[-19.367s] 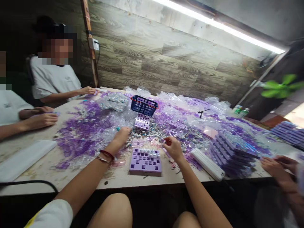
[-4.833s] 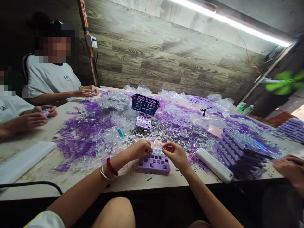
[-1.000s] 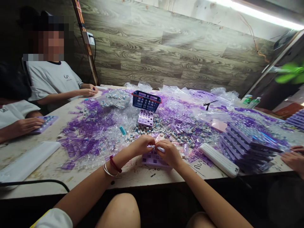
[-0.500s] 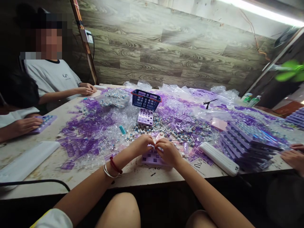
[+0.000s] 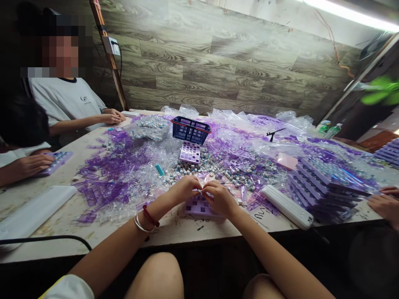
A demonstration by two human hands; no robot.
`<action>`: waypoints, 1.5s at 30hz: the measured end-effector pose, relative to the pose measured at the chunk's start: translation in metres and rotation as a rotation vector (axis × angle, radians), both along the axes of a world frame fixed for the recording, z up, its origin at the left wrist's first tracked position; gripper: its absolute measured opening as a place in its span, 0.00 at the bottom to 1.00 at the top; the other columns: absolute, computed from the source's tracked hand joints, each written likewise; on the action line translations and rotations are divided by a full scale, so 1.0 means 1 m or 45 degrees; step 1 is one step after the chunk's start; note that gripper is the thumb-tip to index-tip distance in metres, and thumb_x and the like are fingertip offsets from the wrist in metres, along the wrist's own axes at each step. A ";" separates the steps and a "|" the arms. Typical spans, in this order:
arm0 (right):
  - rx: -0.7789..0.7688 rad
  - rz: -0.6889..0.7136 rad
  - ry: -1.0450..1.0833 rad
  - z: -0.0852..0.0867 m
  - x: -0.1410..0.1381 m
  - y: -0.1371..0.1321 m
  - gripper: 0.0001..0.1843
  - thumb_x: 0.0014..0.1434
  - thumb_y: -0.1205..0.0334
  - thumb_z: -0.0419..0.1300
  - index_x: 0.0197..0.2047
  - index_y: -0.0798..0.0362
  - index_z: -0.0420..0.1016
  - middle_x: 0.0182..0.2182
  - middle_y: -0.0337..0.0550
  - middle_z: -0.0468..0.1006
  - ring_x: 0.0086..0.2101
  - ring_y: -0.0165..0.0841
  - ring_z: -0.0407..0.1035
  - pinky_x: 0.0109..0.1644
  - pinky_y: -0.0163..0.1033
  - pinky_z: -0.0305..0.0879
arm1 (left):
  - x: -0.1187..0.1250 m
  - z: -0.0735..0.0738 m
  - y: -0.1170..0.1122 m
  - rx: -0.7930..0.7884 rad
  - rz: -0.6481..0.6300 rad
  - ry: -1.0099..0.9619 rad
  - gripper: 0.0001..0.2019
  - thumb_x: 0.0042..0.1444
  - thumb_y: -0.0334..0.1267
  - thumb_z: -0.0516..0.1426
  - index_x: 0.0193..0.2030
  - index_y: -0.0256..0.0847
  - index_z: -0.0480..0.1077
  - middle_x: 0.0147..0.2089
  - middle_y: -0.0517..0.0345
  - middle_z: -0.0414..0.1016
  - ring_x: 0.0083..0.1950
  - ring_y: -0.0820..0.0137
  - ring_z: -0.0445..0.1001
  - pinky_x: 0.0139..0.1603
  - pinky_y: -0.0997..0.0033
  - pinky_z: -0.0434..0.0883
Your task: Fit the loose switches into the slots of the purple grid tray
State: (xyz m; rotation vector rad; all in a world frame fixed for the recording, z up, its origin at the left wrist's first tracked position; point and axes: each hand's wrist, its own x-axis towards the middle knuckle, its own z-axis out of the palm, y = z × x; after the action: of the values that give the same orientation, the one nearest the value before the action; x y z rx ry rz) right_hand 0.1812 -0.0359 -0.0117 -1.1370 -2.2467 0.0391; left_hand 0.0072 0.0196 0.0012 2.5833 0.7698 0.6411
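My left hand (image 5: 188, 185) and my right hand (image 5: 217, 197) meet fingertip to fingertip over a purple panel with square holes (image 5: 196, 209), which lies near the table's front edge. Both hands are closed in a pinch. Whatever sits between the fingertips is too small to make out. Just beyond the hands spreads a heap of small white and blue pieces (image 5: 215, 163). A second purple panel with square openings (image 5: 190, 153) leans there, in front of a dark blue basket (image 5: 190, 132) with a red rim.
Clear purple plastic pieces (image 5: 102, 182) are strewn to the left. On the right lie a long white case (image 5: 286, 207) and a stack of purple panels (image 5: 321, 187). Co-workers' hands are at the left (image 5: 31, 164) and far right (image 5: 386, 205). A long white bar (image 5: 40, 214) lies front left.
Hardly anything differs. The whole view has shifted slightly, and my hands stay pinched together over the purple panel.
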 end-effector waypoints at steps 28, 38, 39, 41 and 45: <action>-0.324 -0.085 -0.305 0.021 -0.014 0.010 0.08 0.56 0.73 0.60 0.29 0.58 0.80 0.29 0.47 0.77 0.33 0.33 0.70 0.38 0.34 0.63 | 0.003 -0.007 0.015 -0.669 0.175 0.006 0.06 0.45 0.35 0.63 0.26 0.32 0.79 0.21 0.58 0.75 0.22 0.76 0.64 0.24 0.78 0.57; -0.402 -0.140 -0.357 0.028 -0.020 0.010 0.10 0.55 0.75 0.58 0.29 0.57 0.80 0.30 0.47 0.78 0.33 0.33 0.71 0.39 0.35 0.64 | -0.001 -0.016 0.014 -0.550 0.197 0.029 0.07 0.47 0.37 0.63 0.27 0.34 0.79 0.20 0.60 0.72 0.23 0.76 0.64 0.25 0.78 0.57; -0.378 -0.133 -0.312 0.025 -0.018 0.009 0.10 0.55 0.75 0.58 0.29 0.56 0.80 0.30 0.46 0.77 0.34 0.33 0.71 0.39 0.35 0.65 | -0.001 -0.015 0.013 -0.488 0.192 0.020 0.07 0.47 0.37 0.63 0.27 0.35 0.79 0.21 0.60 0.72 0.24 0.75 0.64 0.26 0.77 0.58; -0.328 -0.080 -0.206 0.018 -0.010 0.005 0.10 0.55 0.75 0.59 0.29 0.54 0.80 0.31 0.45 0.77 0.36 0.33 0.71 0.42 0.36 0.66 | -0.003 -0.012 0.011 -0.331 0.158 -0.024 0.06 0.48 0.37 0.63 0.28 0.37 0.79 0.26 0.58 0.73 0.28 0.74 0.67 0.30 0.76 0.61; -0.171 -0.112 -0.073 0.002 0.009 -0.001 0.16 0.53 0.68 0.63 0.47 0.54 0.76 0.46 0.51 0.75 0.49 0.40 0.68 0.54 0.46 0.65 | -0.005 -0.010 0.012 -0.079 0.025 -0.120 0.03 0.45 0.32 0.64 0.29 0.37 0.77 0.40 0.53 0.73 0.44 0.66 0.70 0.45 0.72 0.65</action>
State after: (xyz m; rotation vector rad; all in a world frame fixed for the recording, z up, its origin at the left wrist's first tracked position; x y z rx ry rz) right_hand 0.1900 -0.0371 -0.0094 -1.3222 -2.2699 0.1249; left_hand 0.0021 0.0312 -0.0089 2.4734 0.7734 0.7274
